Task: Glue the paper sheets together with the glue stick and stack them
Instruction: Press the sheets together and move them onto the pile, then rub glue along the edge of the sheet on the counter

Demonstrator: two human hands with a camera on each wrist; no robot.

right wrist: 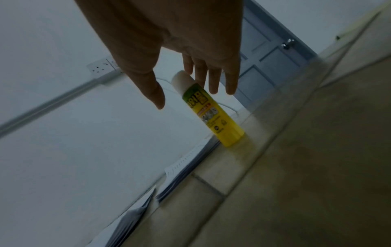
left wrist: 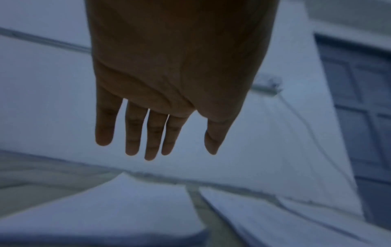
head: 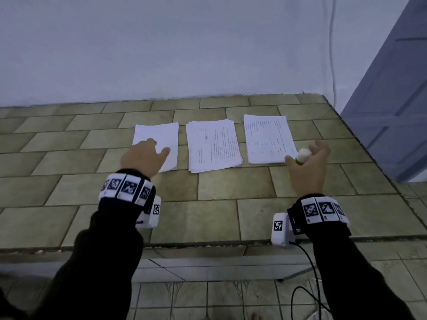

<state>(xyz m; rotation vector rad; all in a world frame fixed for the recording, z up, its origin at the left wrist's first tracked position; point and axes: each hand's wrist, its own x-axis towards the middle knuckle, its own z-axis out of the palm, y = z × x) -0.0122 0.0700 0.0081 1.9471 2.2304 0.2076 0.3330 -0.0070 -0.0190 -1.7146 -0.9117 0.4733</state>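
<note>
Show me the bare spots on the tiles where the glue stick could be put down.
Bare tile lies between both wrists, nearer than the three piles. More lies right of the glue stick, towards the door. Crowded: narrow strips between blank pile, middle pile and right pile.

Counting three lots of paper lying in a row on the tiles: one blank pile (head: 159, 139) at nine o'clock, one printed stack (head: 213, 145) in the middle, one printed stack (head: 268, 138) at three o'clock. Counting one glue stick (right wrist: 211, 110), standing. Showing two hands: left hand (head: 143, 157), right hand (head: 308, 168).
</note>
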